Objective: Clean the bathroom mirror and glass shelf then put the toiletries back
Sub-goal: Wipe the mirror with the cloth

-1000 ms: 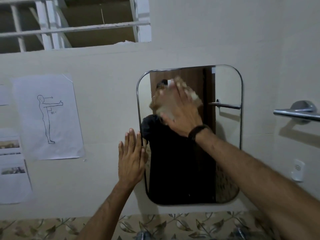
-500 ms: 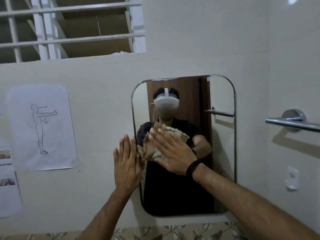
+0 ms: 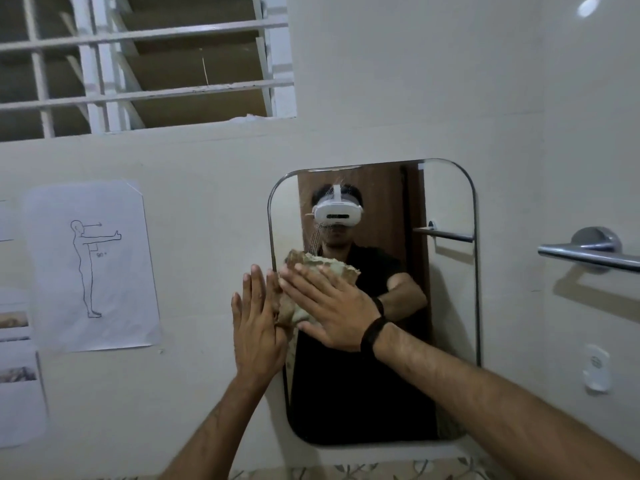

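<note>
A rounded-corner mirror (image 3: 446, 306) hangs on the cream wall. My right hand (image 3: 332, 310) lies flat on a crumpled beige cloth (image 3: 311, 268), pressing it against the mirror's left-middle glass. My left hand (image 3: 258, 323) rests flat with fingers together on the wall at the mirror's left edge, touching the frame. The mirror reflects a person in a dark shirt with a white headset. Streaks of liquid run down the glass above the cloth. No glass shelf or toiletries are visible.
A chrome towel bar (image 3: 588, 258) sticks out from the right wall. A white wall fitting (image 3: 596, 372) sits below it. Paper sheets (image 3: 93, 268) are taped to the wall at left. A barred window (image 3: 145, 60) is above. Leaf-patterned tiles (image 3: 363, 471) run along the bottom.
My right hand has wiped the cloth from the mirror's top down and left to its left-middle part. The left hand stays at the mirror's left edge.
</note>
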